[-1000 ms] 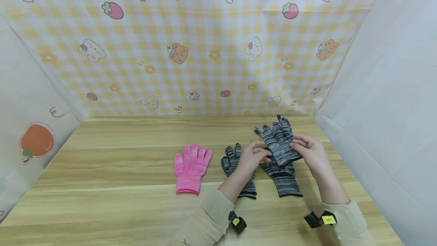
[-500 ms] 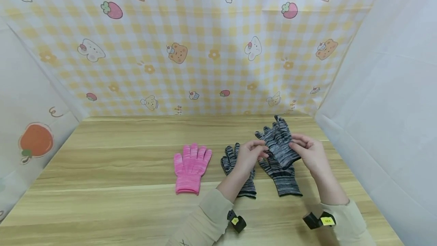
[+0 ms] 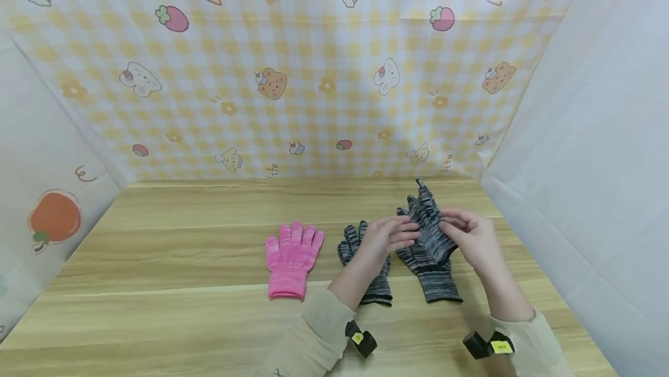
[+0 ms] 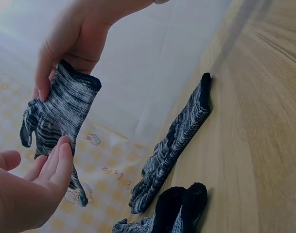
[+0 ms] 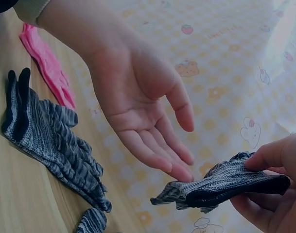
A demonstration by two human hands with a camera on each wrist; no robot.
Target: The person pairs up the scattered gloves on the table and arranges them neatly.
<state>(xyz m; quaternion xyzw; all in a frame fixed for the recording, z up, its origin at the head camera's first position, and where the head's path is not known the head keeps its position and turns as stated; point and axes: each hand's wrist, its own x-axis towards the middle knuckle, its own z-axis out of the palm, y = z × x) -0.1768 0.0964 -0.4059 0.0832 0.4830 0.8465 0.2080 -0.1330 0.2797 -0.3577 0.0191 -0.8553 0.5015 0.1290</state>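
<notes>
My right hand point(image 3: 473, 240) pinches a black-and-grey knit glove point(image 3: 434, 232) at its edge near the cuff, holding it above the table with its fingers pointing away. In the right wrist view, thumb and fingers of the right hand point(image 5: 284, 162) clasp the dark-rimmed cuff. Fairly straight fingers of my left hand point(image 3: 381, 242) reach the held glove's other side; in the left wrist view its fingertips touch the glove point(image 4: 72, 102). A second grey glove point(image 3: 440, 285) lies flat beneath the held one. Another grey glove point(image 3: 380, 291) lies partly hidden under my left forearm.
A pink glove point(image 3: 291, 264) lies flat left of the grey ones, fingers away from me. The wooden table point(image 3: 172, 261) is bordered by a yellow checked cloth point(image 3: 313, 115) behind and white sheets point(image 3: 585, 150) at the sides.
The held glove has tilted and turned edge-on, its fingers bunching together. The fingers of my left hand have straightened and moved slightly right against it. The gloves on the table stay put.
</notes>
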